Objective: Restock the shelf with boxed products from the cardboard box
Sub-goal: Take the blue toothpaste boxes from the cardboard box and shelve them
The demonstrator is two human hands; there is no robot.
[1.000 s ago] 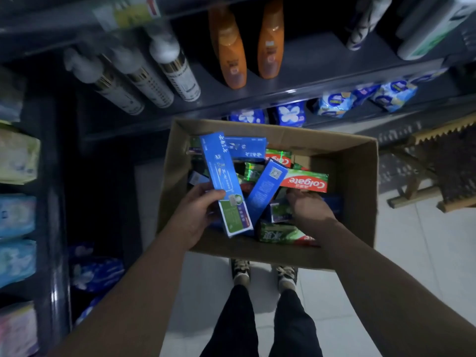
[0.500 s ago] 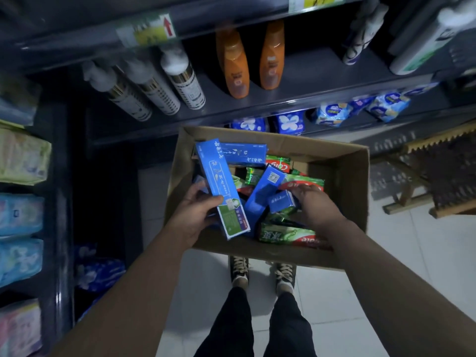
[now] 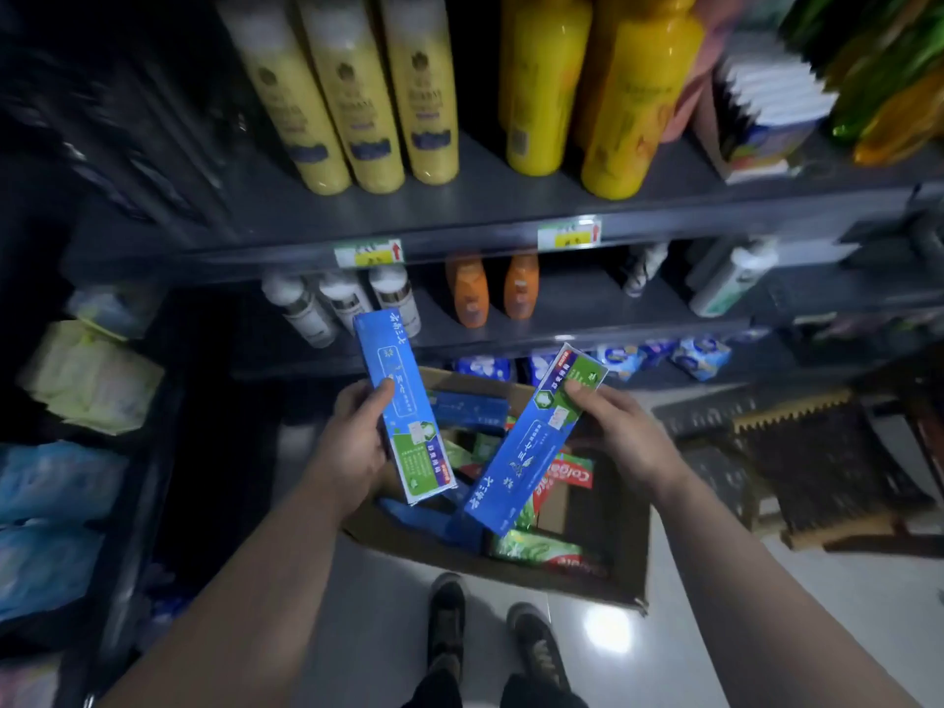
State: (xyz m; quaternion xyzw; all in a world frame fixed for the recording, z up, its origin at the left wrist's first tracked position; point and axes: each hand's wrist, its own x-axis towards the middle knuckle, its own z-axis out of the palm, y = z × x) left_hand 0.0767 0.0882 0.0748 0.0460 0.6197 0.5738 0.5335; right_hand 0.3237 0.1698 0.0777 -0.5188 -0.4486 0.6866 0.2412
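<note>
Dim aisle, pale floor tiles (image 3: 373, 620), grey shelf (image 3: 485, 214) of yellow bottles (image 3: 541, 84) ahead. Above the cardboard box (image 3: 626, 554), the left hand (image 3: 352, 447) grips a blue toothpaste box (image 3: 403, 401), the right hand (image 3: 620, 436) a second toothpaste box (image 3: 531, 447).

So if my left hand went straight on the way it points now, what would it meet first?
Probably the white bottles on the shelf: the blue box in your left hand points at them, so its far end would arrive first. Depth is unclear.
</note>
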